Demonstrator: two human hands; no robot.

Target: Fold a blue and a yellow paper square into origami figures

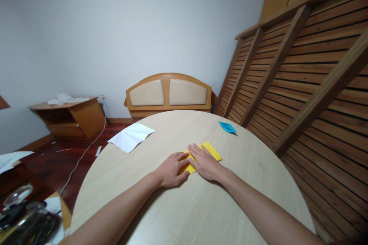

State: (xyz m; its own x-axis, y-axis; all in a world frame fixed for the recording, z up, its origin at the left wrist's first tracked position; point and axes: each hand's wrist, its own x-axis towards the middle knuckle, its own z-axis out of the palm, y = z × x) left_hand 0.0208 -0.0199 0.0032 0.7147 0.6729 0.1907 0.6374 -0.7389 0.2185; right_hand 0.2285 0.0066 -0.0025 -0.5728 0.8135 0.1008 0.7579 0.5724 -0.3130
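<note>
Yellow paper (212, 151) under both flat hands – left hand (171, 169), right hand (206, 163) – fingers together, table (178, 210) open around

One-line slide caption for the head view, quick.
Both hands, left hand and right hand, press flat on yellow paper on round table.

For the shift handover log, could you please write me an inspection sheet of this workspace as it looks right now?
Surface: round pale wood-grain table, flat, no spills seen.
Job's things: folded yellow paper sheet, lying flat under both hands.
Clutter: creased white paper sheet at the far left edge; small blue folded paper piece at the far right.
Grips: left hand and right hand pressed flat on the yellow paper, fingers extended.
Cables: white cable trailing across the dark red floor.
Surroundings: wooden headboard with beige panels, slatted wooden frame, low wooden cabinet by the white wall.
</note>
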